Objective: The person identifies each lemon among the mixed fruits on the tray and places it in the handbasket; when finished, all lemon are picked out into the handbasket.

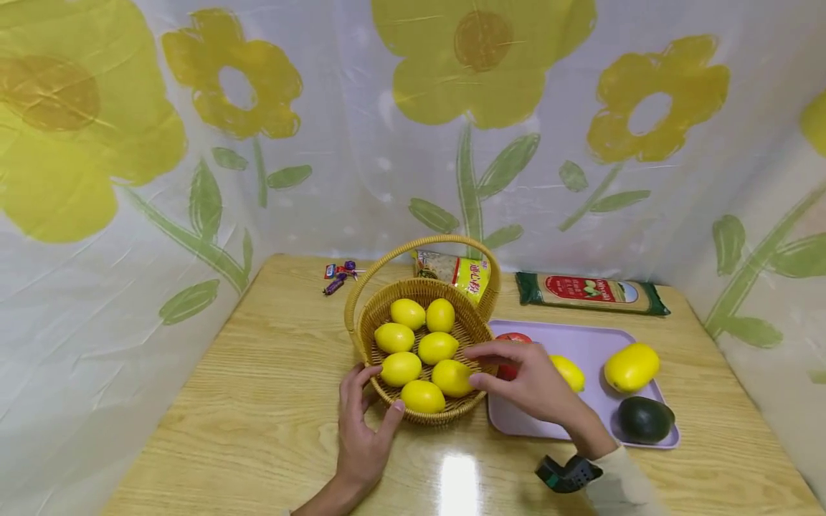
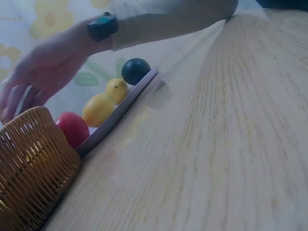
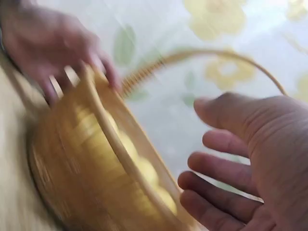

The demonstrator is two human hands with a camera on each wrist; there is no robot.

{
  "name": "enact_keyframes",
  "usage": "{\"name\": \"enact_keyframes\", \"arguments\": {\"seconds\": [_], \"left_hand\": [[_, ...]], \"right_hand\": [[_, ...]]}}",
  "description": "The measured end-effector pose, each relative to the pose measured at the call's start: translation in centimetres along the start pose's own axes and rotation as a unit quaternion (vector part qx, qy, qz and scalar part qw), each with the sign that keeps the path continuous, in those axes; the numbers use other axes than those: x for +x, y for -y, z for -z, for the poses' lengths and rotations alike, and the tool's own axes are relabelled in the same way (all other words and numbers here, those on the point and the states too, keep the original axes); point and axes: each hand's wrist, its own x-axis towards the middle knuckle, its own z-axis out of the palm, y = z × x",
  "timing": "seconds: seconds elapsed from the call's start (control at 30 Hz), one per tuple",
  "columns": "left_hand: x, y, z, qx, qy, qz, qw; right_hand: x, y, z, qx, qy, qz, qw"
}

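Observation:
A round wicker basket (image 1: 387, 301) with a tall arched handle stands on the table, with several yellow lemons (image 1: 438, 347) inside. My left hand (image 1: 366, 428) holds its near left rim, fingers outside and over the edge, as the right wrist view also shows. Over the basket's right rim hovers my right hand (image 1: 532, 380), its thumb and fingers spread apart with nothing between them. Its fingertips are close to the rightmost lemon (image 1: 452, 378). In the right wrist view the basket (image 3: 77, 159) is blurred, and the right hand (image 3: 240, 159) appears apart from it.
Right of the basket, a lilac tray (image 1: 587, 340) carries a red tomato-like item (image 1: 514, 337), a lemon (image 1: 568, 373), a larger yellow fruit (image 1: 632, 367) and a dark green one (image 1: 645, 419). Behind lie wrapped candies (image 1: 335, 283), a food bag (image 1: 474, 276) and a long noodle packet (image 1: 590, 292).

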Motion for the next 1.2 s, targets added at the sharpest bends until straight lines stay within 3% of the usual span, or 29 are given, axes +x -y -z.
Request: {"name": "enact_keyframes", "arguments": {"seconds": [0.23, 0.43, 0.57, 0.8, 0.97, 1.07, 1.13, 1.2], "left_hand": [[-0.1, 0.1, -0.1, 0.009, -0.003, -0.003, 0.9999], [0.1, 0.1, -0.1, 0.001, 0.001, 0.001, 1.0], [0.1, 0.0, -0.1, 0.002, 0.001, 0.006, 1.0], [-0.1, 0.0, 0.0, 0.006, 0.0, 0.006, 1.0], [0.0, 0.1, 0.0, 0.0, -0.001, 0.001, 1.0], [0.1, 0.1, -0.1, -0.001, 0.0, -0.001, 1.0], [0.0, 0.1, -0.1, 0.002, 0.001, 0.0, 1.0], [0.0, 0.1, 0.0, 0.004, 0.001, 0.003, 1.0]], "right_hand": [[-4.7, -3.6, 6.7, -0.003, -0.076, -0.058, 0.995], [-7.5, -5.1, 9.8, -0.022, -0.121, -0.103, 0.987], [-8.1, -5.8, 9.9, -0.077, -0.126, -0.137, 0.979], [-7.4, -7.1, 8.1, -0.197, -0.074, -0.158, 0.965], [-6.8, -7.2, 7.5, -0.205, -0.073, -0.142, 0.966], [-6.9, -6.8, 7.7, -0.208, -0.096, -0.133, 0.964], [-7.1, -6.2, 7.9, -0.198, -0.119, -0.127, 0.965], [-7.0, -5.4, 8.0, -0.161, -0.134, -0.112, 0.971]]}}
